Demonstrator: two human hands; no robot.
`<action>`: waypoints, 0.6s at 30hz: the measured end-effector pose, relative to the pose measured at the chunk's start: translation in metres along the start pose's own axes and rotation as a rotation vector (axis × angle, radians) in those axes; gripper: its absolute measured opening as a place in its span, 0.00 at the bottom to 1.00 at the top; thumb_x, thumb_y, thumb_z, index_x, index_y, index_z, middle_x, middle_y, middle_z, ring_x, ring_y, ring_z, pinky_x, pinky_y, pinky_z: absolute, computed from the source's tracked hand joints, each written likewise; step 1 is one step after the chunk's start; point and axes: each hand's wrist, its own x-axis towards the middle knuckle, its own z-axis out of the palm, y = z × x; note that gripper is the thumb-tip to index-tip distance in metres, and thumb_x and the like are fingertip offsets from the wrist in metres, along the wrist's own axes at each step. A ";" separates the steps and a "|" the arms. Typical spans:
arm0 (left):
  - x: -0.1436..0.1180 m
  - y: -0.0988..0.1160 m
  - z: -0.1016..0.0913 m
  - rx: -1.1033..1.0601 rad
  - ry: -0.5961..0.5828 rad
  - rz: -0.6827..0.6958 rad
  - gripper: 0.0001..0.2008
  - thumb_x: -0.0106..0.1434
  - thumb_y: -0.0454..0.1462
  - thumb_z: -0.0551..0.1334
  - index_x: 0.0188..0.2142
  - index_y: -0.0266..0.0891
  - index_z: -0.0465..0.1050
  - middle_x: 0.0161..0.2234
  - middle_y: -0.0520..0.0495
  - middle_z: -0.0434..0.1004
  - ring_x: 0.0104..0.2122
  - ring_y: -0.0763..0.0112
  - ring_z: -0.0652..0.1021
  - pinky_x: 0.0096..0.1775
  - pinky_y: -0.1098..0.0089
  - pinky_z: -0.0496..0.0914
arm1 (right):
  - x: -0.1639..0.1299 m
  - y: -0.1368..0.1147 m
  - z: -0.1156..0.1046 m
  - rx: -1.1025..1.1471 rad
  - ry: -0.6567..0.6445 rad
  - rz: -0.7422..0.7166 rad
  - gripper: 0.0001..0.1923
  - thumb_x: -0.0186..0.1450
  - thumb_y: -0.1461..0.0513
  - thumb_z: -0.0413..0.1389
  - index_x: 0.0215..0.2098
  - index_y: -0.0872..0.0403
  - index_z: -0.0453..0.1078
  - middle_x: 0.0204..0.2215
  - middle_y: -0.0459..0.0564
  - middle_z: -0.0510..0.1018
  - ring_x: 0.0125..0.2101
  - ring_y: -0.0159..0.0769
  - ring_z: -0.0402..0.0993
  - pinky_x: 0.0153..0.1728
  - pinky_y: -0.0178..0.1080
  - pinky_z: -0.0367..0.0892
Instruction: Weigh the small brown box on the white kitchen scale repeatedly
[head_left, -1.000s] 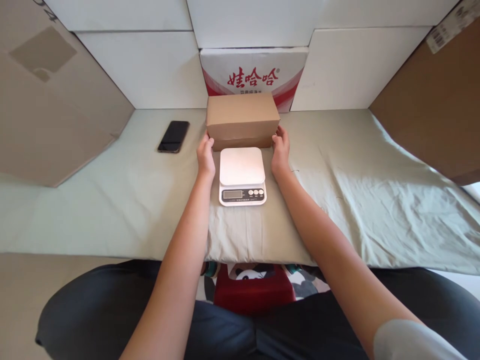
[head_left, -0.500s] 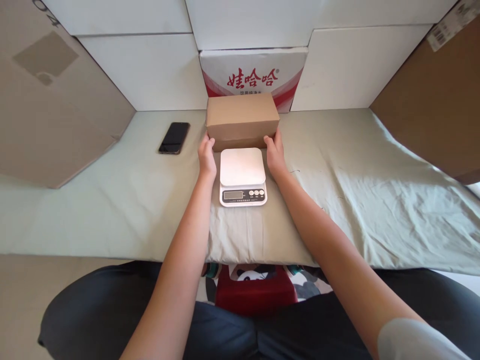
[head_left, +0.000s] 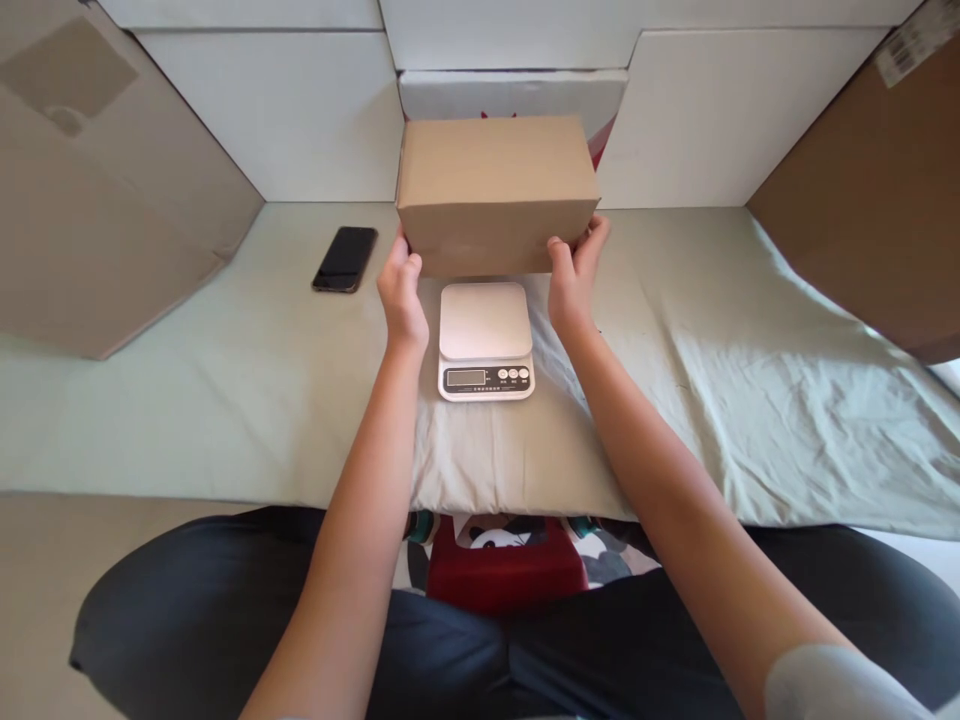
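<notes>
Between my two hands is a closed brown cardboard box (head_left: 496, 190), lifted off the cloth just behind the scale. My left hand (head_left: 402, 290) grips its left end, thumb at the front lower corner. At the right end, my right hand (head_left: 576, 275) holds it with the thumb on the front face and the fingers on the side. A white digital scale (head_left: 485, 325) lies between my wrists with nothing on its platform. Its small display looks blank.
A black phone (head_left: 345, 259) lies on the pale green cloth (head_left: 225, 400) to the left. Large cardboard boxes (head_left: 112, 200) stand at both sides. White boxes (head_left: 262, 115) form a wall behind, with a red-marked carton (head_left: 517, 93) among them. Below the edge is a red stool (head_left: 506, 575).
The cardboard box has risen off the cloth and looks larger, covering most of the red lettering behind it. Both hands have gone up with it, and the view has tilted slightly.
</notes>
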 end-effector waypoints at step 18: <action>-0.099 -0.012 -0.031 0.066 0.120 0.140 0.30 0.65 0.52 0.64 0.61 0.41 0.79 0.62 0.39 0.81 0.66 0.48 0.77 0.66 0.56 0.72 | -0.105 -0.042 -0.027 0.000 -0.030 -0.025 0.32 0.67 0.43 0.58 0.65 0.44 0.64 0.62 0.57 0.75 0.64 0.53 0.71 0.72 0.61 0.64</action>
